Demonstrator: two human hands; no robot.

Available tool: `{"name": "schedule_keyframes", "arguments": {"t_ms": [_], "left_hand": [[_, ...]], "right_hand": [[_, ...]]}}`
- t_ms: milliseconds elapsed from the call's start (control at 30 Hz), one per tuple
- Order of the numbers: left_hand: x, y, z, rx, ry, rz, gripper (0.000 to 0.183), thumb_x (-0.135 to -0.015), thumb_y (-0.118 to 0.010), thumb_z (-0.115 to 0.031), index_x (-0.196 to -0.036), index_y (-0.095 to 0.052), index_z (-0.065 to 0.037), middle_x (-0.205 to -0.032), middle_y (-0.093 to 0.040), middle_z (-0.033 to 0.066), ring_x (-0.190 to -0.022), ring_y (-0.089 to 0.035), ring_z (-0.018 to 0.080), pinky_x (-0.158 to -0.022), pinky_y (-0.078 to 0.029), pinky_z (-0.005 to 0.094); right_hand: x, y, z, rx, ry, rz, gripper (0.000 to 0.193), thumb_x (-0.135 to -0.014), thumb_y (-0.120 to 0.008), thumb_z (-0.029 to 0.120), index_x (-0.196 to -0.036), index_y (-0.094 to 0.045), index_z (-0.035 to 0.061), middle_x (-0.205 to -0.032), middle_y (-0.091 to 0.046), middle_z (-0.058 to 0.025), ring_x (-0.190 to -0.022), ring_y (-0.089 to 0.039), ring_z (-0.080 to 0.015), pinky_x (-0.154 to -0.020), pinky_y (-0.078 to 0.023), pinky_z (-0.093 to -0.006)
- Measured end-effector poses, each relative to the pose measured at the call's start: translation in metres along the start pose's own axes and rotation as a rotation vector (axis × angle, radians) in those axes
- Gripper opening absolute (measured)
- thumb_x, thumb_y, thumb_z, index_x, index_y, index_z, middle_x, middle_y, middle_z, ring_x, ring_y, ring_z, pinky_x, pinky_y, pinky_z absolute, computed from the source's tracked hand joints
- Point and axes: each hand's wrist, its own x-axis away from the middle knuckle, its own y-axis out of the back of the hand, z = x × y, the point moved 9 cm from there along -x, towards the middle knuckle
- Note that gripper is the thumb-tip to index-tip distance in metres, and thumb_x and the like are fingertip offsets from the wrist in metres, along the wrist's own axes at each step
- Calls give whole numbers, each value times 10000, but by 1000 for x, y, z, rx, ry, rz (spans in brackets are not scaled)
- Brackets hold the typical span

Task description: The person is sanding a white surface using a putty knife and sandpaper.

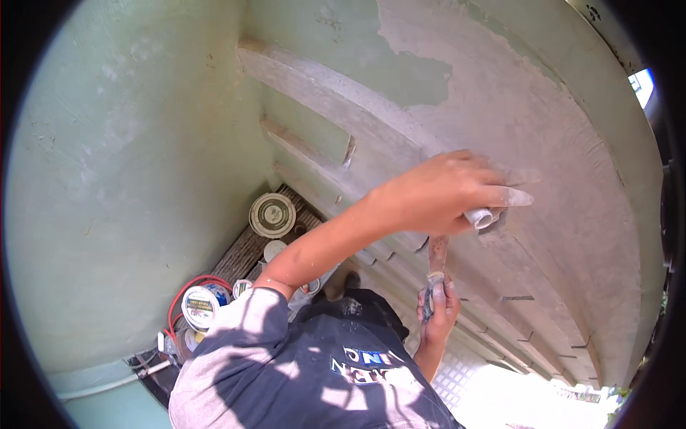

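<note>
My left hand (461, 191) reaches across to the curved, putty-smeared surface (514, 107). Its fingers, whitish at the tips and slightly blurred, are curled round a pale tube-like thing (480, 217) with a hollow end. The exact kind of that thing does not show. Lower down, my right hand (439, 306) grips the dirty handle of a putty knife (437, 257). The knife's stained blade points up toward my left hand, and its upper end lies close under that hand. Grey-white filler covers much of the surface behind both hands.
Stepped ledges (529, 332) run along the curved surface to the lower right. A smooth green wall (128, 179) rises on the left. Below stand a lidded bucket (272, 215) on a wooden plank (239, 259), a white-lidded tub (200, 306) and a red hose (174, 309).
</note>
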Motion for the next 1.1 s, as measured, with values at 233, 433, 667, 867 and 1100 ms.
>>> {"name": "schedule_keyframes", "arguments": {"t_ms": [233,433,667,867,1100], "left_hand": [[52,101,34,202,357,-881,293,-960,-637,-148,-1224,-567,-39,-891,-604,53,-789,-638,201,-728,-528,336],[39,150,86,431,428,-1177,382,-1013,-581,-274,-1262,-486,0,-1029,-583,125,-898,-647,280,-890,-530,430],[-17,173,77,-281,305,-1378,628,-1081,-477,-290,-1628,-306,-33,-1619,-402,249,-1499,-396,329,-1216,-289,404],[-19,114,62,-783,326,-1241,632,-1061,-473,-254,-1561,-314,97,-1599,-411,281,-1514,-361,385,-1249,-259,442],[12,140,95,-1429,-142,-813,350,-1015,-511,-71,-1305,-552,120,-1510,-483,348,-1419,-476,470,-1180,-392,480]], "right_hand": [[-31,27,-17,-36,-54,93,466,-1050,-599,257,-1431,-543,-6,-730,-582,-39,-549,-516,-69,-422,-357,-197],[-67,61,-18,83,-122,260,470,-1052,-612,256,-1448,-564,7,-739,-597,-25,-530,-489,-51,-433,-335,-196],[-101,91,-13,92,-101,416,429,-1045,-639,214,-1415,-603,-1,-769,-626,-1,-554,-467,-25,-486,-347,-206],[-113,119,-33,178,-300,380,450,-1028,-667,261,-1418,-624,41,-779,-643,-9,-557,-458,-30,-484,-341,-196],[-110,106,-30,136,-273,471,473,-1045,-637,245,-1474,-582,53,-780,-621,1,-575,-447,-28,-508,-342,-190]]}}
